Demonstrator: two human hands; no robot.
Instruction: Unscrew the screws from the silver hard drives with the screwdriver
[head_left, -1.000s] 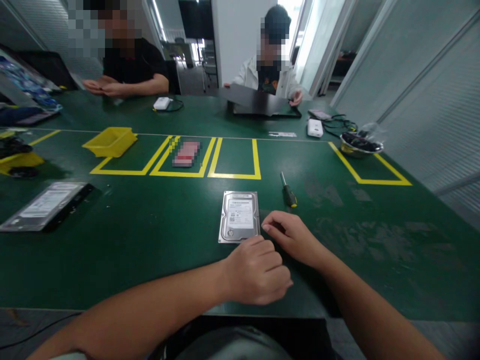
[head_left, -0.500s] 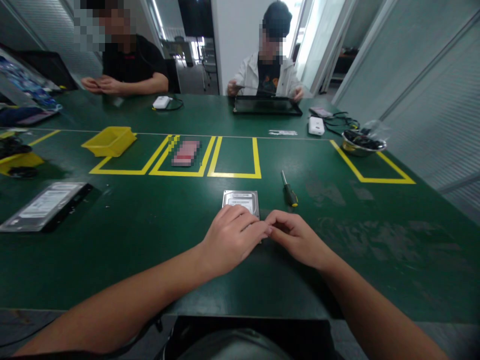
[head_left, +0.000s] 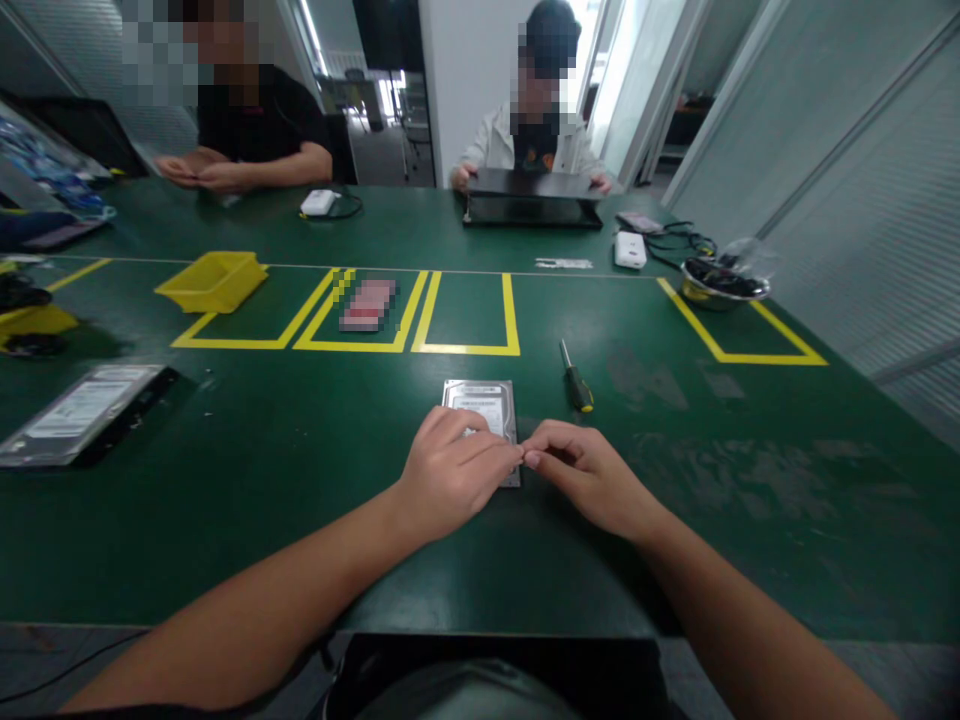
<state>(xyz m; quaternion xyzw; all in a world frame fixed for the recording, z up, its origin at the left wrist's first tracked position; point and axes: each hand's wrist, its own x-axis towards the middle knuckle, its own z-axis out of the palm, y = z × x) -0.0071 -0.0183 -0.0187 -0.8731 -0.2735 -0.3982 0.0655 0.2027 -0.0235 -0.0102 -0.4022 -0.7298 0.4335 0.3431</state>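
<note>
A silver hard drive (head_left: 486, 395) with a white label lies flat on the green table in front of me. My left hand (head_left: 456, 470) is over its lower part and hides much of it, with its fingers bent and pressed together. At the drive's right edge, my right hand (head_left: 581, 470) has thumb and forefinger closed in a pinch. The fingertips of both hands meet there; whatever is between them is too small or hidden to make out. Beyond my right hand lies a screwdriver (head_left: 577, 385) with a dark green and yellow handle.
A larger drive (head_left: 90, 410) lies on the left, with tiny bits beside it. Yellow tape marks areas along the middle, near a yellow bin (head_left: 214, 285) and a pixelated pink item (head_left: 367, 305). A metal bowl (head_left: 724, 290) stands right. Two people sit opposite, one holding a dark panel (head_left: 536, 184).
My left hand's fingertips have drawn back slightly left, showing more of the drive's lower right corner. My right hand keeps its pinch. Across the table, the person in white has tilted the dark panel up.
</note>
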